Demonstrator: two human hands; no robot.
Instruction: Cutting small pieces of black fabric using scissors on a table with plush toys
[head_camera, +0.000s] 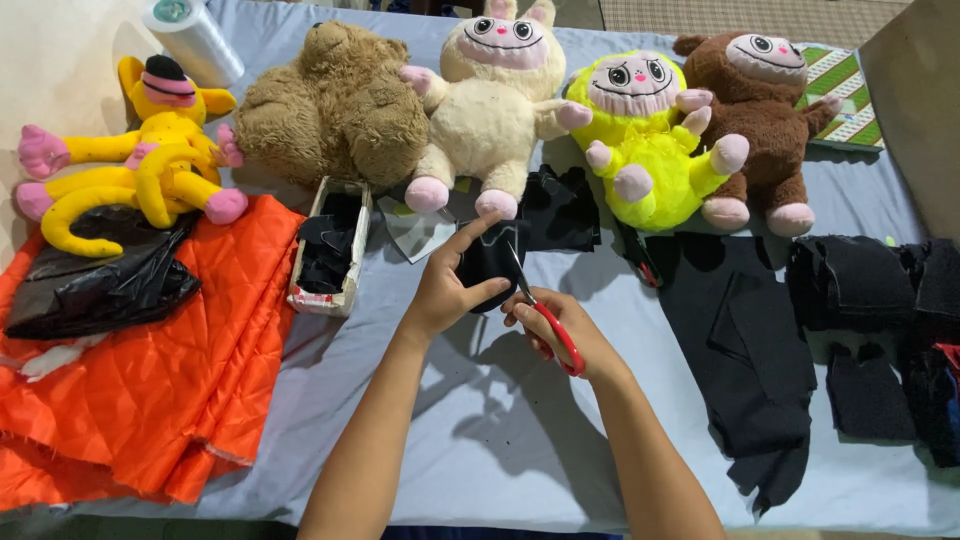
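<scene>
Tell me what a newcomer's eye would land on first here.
Most likely the row of plush toys along the table's far edge: a yellow one at left, then brown, cream, neon yellow and dark brown. Next, the orange quilted fabric at left. In the middle, the left hand holds a black fabric piece while the right hand works red-handled scissors.

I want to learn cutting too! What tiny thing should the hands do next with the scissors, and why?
Probably close the red-handled scissors for one short snip. Their blades already reach up into the small black fabric piece, which the left hand pinches and holds steady, while the right hand grips the handles. It looks like a cut is under way.
</scene>
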